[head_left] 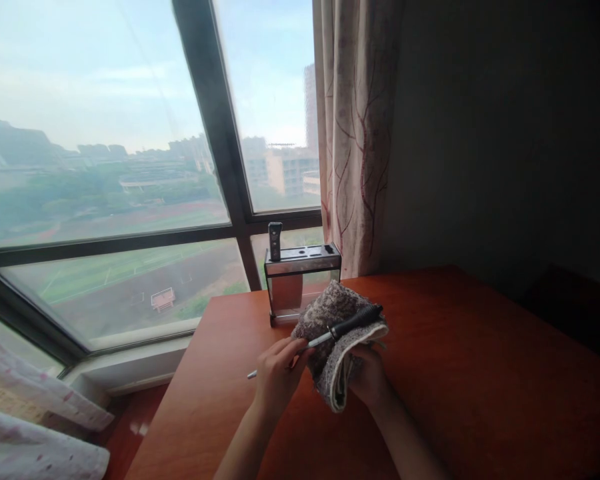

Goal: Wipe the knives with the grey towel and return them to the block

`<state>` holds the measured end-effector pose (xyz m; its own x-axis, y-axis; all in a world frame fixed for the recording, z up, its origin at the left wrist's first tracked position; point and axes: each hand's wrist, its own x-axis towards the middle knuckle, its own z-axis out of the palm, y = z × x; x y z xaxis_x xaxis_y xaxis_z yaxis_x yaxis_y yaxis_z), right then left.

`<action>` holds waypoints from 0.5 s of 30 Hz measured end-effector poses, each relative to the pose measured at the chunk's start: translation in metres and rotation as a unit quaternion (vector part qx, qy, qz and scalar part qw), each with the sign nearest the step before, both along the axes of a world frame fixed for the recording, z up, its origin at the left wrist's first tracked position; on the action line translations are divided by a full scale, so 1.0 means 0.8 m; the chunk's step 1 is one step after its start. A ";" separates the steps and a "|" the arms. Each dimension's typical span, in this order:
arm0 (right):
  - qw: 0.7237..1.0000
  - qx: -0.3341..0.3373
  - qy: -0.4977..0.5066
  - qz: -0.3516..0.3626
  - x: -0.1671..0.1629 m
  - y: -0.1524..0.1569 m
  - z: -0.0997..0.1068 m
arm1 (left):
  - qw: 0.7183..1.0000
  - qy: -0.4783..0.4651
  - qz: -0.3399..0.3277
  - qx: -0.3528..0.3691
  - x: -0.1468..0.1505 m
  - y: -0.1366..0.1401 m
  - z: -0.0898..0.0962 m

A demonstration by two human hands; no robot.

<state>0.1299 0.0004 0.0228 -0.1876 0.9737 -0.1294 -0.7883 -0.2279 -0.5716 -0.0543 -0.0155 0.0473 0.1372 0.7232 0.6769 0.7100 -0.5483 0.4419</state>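
My left hand (280, 370) grips the silver shaft of a screwdriver (355, 323), whose bare tip sticks out to the left. The screwdriver's black handle slants up to the right and lies across a folded grey-brown towel (330, 303) with a pale edge. From below and the right, my right hand (367, 373) holds the towel; most of its fingers are hidden under the folds. Both hands are above the reddish-brown table (430, 373). Just behind the towel stands a clear rectangular box (286, 293) with a metallic top, partly covered by the towel.
An upright dark, narrow piece (275, 241) is at the left of the box's top. Behind the table are a large window with dark frames (215, 113) and a patterned curtain (355, 133). White curtain fabric (40, 447) hangs at lower left, beyond the table's left edge.
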 end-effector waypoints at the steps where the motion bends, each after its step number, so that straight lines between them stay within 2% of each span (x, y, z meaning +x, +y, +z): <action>1: 1.000 -0.009 0.004 0.005 -0.001 0.000 0.002 | 1.000 0.001 -0.002 -0.001 0.000 0.000 0.000; 7: 0.999 0.022 0.003 0.026 -0.008 -0.004 0.008 | 1.000 -0.001 -0.025 -0.009 0.001 -0.002 0.001; 11: 0.999 0.032 -0.010 0.015 -0.011 0.000 0.000 | 0.996 -0.006 -0.068 -0.051 0.004 -0.003 0.003; 15: 0.999 0.023 -0.003 0.033 -0.011 0.005 -0.008 | 0.994 -0.002 -0.084 -0.071 0.004 -0.003 0.005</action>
<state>0.1209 0.0047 0.0168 -0.2512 0.9640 -0.0869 -0.7684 -0.2532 -0.5878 -0.0512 -0.0179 0.0511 0.2614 0.7784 0.5708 0.6118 -0.5910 0.5257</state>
